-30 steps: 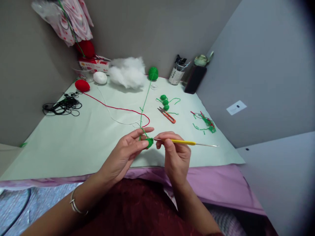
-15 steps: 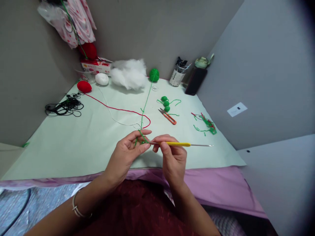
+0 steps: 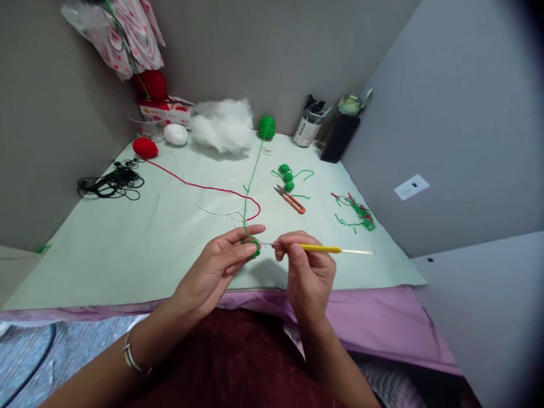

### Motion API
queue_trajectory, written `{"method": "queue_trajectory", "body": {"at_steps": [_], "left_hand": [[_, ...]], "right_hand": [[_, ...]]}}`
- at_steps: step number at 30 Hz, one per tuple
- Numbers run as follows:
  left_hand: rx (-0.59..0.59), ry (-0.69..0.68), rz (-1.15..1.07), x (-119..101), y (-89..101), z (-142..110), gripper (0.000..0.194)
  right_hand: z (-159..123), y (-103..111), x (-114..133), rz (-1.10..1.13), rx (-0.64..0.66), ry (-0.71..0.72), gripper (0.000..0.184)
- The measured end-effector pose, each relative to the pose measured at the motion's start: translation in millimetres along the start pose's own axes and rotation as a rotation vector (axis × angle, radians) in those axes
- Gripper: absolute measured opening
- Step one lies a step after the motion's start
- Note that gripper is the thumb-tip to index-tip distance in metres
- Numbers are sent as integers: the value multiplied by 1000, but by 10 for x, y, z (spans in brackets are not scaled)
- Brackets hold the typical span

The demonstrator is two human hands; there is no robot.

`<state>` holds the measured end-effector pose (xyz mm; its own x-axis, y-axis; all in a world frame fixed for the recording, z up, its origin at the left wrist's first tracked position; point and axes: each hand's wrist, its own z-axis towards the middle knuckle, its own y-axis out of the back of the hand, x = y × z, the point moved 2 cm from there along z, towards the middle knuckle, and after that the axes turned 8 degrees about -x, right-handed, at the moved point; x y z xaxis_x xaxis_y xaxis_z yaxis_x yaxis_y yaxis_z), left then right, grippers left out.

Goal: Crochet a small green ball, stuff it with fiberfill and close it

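Observation:
My left hand (image 3: 221,258) pinches a small piece of green crochet work (image 3: 255,248) between thumb and fingers, partly hidden by them. Green yarn (image 3: 252,173) runs from this hand back to a green yarn ball (image 3: 267,128) by the wall. In my right hand (image 3: 309,272) is a yellow-handled crochet hook (image 3: 321,248), gripped like a pen. Its thin metal tip points left and reaches the green piece; whether it sits inside a loop is too small to tell. Just beyond my hands lie the ends of a red yarn (image 3: 212,189) and a white yarn (image 3: 199,207).
Orange thread snips (image 3: 293,203) lie beside several small green balls (image 3: 288,177). Yarn scraps (image 3: 361,215) are at right, a black cord tangle (image 3: 117,182) at left. Along the back stand white stuffing (image 3: 223,127), a pen cup (image 3: 306,129) and a dark phone (image 3: 340,139) against a bottle.
My right hand and the hook have moved right, away from the left fingers. My left hand has turned, so the green piece now shows below its thumb and the yarn looks straighter.

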<state>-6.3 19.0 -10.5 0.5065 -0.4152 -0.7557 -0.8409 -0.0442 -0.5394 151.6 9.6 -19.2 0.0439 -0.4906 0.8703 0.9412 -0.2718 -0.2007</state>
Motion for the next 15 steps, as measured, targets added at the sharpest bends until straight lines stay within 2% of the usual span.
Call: {"method": "queue_trajectory", "body": {"at_steps": [3,6,10,13,15], "left_hand": [[-61,-212,156,1,24,-10,29],[-69,-318,308,42,32,-54,25],[-9,-331,421,15,-64,-92,16],[90,-239,388,-135,-179,-86,27],[190,-164,402,-219,-164,-135,34]], "right_hand": [[50,-34,-25,123,-18,-172,14],[34,-52,-60,140,-22,-222,15],[-24,-55,-14,88,78,-110,14],[-9,-22,62,38,136,-22,13],[49,36,94,107,128,-72,13]]}}
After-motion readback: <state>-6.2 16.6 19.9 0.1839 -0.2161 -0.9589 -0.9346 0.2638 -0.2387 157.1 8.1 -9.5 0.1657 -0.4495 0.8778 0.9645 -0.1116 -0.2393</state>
